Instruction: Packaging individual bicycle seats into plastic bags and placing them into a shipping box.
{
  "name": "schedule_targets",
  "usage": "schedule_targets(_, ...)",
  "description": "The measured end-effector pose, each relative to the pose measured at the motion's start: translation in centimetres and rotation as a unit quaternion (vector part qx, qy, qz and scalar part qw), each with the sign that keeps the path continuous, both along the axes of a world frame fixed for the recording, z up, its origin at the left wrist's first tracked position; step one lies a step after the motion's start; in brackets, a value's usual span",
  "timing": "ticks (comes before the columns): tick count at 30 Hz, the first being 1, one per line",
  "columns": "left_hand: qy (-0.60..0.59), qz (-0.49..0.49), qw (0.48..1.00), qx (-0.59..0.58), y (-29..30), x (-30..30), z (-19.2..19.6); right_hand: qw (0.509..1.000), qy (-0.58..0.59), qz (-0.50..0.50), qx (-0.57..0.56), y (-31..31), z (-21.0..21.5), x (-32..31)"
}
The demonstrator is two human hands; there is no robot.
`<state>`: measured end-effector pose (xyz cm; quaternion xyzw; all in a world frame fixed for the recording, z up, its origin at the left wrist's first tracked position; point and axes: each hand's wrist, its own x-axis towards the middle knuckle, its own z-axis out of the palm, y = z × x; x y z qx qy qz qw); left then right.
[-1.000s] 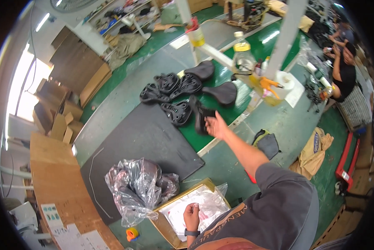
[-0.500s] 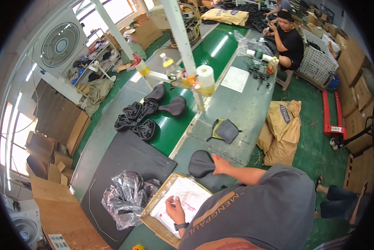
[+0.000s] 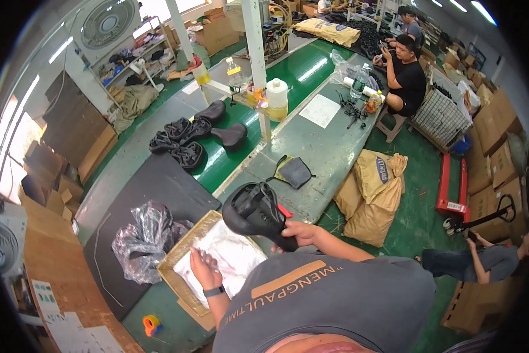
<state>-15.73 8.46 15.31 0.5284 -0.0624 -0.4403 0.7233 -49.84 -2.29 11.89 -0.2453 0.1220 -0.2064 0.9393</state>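
Observation:
My right hand (image 3: 299,234) grips a black bicycle saddle (image 3: 244,215) by its narrow nose. The saddle is held over the table with its underside and rails showing. My left hand (image 3: 206,272) is open, palm partly up, above a cardboard box (image 3: 179,250) lined with white sheets (image 3: 235,250). A small red object (image 3: 285,210) shows behind the saddle, partly hidden by it. To the left of the box lies a bundle of clear plastic bags (image 3: 138,247) with dark things inside.
Several more saddles (image 3: 229,136) lie on the green belt and table edge. A grey face mask (image 3: 294,172) is ahead of the held saddle. A tape dispenser (image 3: 152,325) is at lower left. Sacks (image 3: 373,194) stand right of the table; a co-worker (image 3: 408,76) sits beyond.
My right hand has lifted the saddle off the table and turned it underside up, toward the box. My left hand's fingers have opened out. The view has shifted.

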Motion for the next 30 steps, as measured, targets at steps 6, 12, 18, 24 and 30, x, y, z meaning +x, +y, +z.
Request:
schedule_targets(6, 0.103, -0.056, 0.993, -0.011, -2.6, -4.3, -1.3, 0.998, 0.057, -0.014, -0.012, 1.8, -0.3, 1.2)
schedule_targets(12, 0.103, -0.138, 0.973, -0.152, -3.8, -5.1, -3.1, 0.957, 0.163, -0.013, -0.238, 2.7, 4.1, 2.3)
schedule_targets(18, 0.014, -0.112, 0.991, -0.068, -3.6, -2.6, -0.8, 0.707, 0.396, -0.170, -0.560, 4.1, 4.0, 2.7)
schedule_targets(24, -0.405, -0.134, 0.903, -0.042, -3.1, -1.9, 1.9, 0.498, 0.453, -0.089, -0.734, 4.3, 4.2, 2.2)
schedule_targets(30, -0.599, -0.258, 0.705, -0.279, -2.4, -6.3, 9.3, 0.628, 0.513, -0.130, -0.570, 4.3, 2.5, 4.4)
